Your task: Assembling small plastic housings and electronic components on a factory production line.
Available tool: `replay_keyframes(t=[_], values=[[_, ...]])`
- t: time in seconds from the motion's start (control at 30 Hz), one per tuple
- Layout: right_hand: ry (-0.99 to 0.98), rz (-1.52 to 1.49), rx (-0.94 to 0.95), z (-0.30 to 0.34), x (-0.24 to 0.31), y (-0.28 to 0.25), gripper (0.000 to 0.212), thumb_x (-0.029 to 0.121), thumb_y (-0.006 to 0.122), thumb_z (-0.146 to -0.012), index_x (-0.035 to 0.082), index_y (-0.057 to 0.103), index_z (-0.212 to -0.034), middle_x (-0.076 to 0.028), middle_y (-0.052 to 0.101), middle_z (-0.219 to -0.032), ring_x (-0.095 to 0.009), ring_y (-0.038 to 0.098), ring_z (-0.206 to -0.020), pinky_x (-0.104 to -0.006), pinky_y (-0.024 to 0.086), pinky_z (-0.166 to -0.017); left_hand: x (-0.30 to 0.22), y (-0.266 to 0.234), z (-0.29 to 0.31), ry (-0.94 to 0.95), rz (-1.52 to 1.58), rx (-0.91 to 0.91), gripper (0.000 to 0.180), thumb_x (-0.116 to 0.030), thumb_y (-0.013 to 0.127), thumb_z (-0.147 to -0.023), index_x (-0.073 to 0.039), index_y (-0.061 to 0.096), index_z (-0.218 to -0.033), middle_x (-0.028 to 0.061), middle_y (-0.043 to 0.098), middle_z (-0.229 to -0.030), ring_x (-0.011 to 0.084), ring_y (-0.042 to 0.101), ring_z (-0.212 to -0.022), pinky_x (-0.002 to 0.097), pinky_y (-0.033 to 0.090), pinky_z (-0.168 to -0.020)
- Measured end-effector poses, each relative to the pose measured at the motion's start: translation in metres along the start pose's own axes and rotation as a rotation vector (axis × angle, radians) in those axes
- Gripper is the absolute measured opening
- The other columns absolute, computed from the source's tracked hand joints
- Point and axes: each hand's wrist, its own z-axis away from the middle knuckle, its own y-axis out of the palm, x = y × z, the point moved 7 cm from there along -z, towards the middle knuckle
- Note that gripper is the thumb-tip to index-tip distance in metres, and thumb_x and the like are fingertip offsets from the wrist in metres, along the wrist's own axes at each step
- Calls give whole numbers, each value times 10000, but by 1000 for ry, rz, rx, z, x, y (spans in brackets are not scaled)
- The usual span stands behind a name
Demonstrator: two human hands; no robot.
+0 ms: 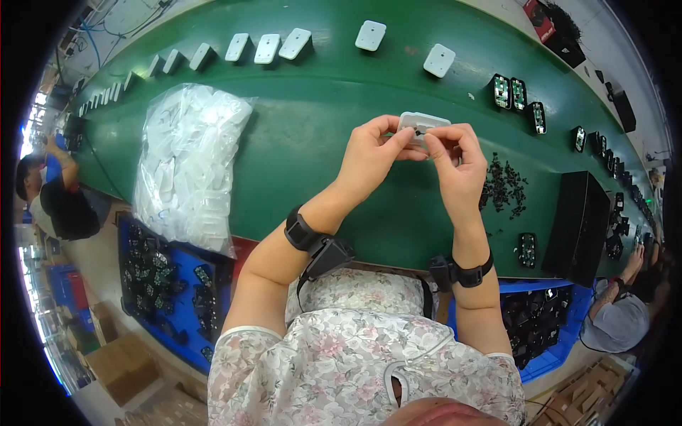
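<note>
While It Is Held, the Axis Runs Crosswise

While the left hand clamps the white cover at its left end, the right hand meets it at the right end. Left fingers: closed on the cover. Right fingers: close together at the cover, beside a small dark part; whether they are closed on anything cannot be told. The cover is raised over the green bench, long axis left to right, right end slightly nearer.

Governing relation (judged): the dark part lies between the two thumb tips, near mid-cover; neither hand is clearly nearer.

Outward from the fingers: a loose pile of small black parts lies right of the right hand, which is the nearer one. Farther right stands a black box. Well left lies a clear bag of white pieces. Along the far side are other white covers and, farther right, black housings.
</note>
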Motion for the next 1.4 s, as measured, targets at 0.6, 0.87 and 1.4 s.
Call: replay_keyframes(t=[0.6,0.87,1.4], values=[[292,30,94,3,-27,2,63,37,663,-825,2,611,-829,15,522,-798,-46,438,-672,-194,356,-585,6,1,8,266,-166,-22,67,3,562,-891,41,546,-944,73,598,-930,147,646,-841,263,544,-767],[69,210,108,3,-14,5,120,67,696,-803,9,595,-827,21,502,-796,-46,426,-675,-187,345,-588,7,-2,7,256,-194,-23,70,-26,562,-900,30,547,-940,75,615,-888,139,646,-796,254,544,-718],[358,22,281,-3,-27,-8,215,133,744,-765,38,589,-881,47,539,-735,-32,428,-634,-184,368,-572,14,2,8,43,-169,79,129,-65,569,-909,48,556,-968,106,647,-878,139,639,-709,250,530,-642]])
